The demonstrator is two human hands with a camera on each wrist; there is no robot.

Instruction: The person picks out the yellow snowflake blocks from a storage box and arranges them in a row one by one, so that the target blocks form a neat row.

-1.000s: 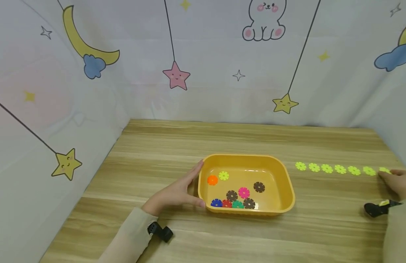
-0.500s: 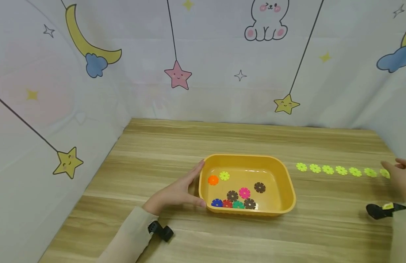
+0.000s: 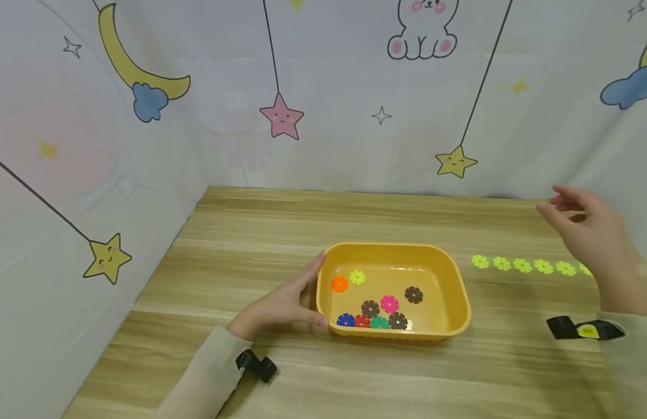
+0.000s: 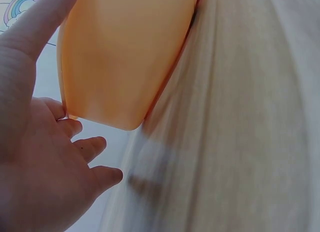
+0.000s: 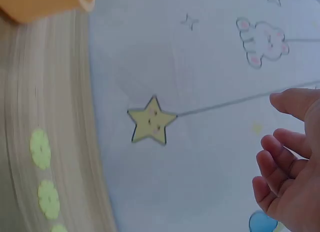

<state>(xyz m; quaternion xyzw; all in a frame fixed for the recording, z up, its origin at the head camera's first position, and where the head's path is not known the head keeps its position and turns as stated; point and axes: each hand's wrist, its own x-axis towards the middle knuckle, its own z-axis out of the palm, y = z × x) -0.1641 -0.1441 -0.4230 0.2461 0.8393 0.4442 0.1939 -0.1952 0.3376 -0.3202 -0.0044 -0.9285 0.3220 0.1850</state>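
Note:
A yellow plastic tub (image 3: 438, 302) stands on the wooden table. My left hand (image 3: 276, 307) rests against its left end, thumb near the front corner and a finger by the back corner; in the left wrist view the other fingers (image 4: 91, 148) are relaxed beside the tub wall. Inside lie several notched plastic discs: orange (image 3: 340, 284), yellow-green (image 3: 357, 277), pink (image 3: 389, 303), blue (image 3: 346, 320), red, green and brown (image 3: 413, 295). A row of yellow-green notched discs (image 3: 522, 265) runs right of the tub. My right hand (image 3: 596, 233) is raised above the row's right end, fingers loosely bent, holding nothing.
The wooden table (image 3: 260, 227) extends around the tub. A white cloth (image 3: 344, 163) with printed stars, a moon and a bear hangs behind and at both sides. Each wrist wears a black camera (image 3: 256, 365). My right hand hides the end of the disc row.
My right hand has let go of the disc at the row's right end, then lifted and moved left and toward the back. My left hand and the tub have stayed in place.

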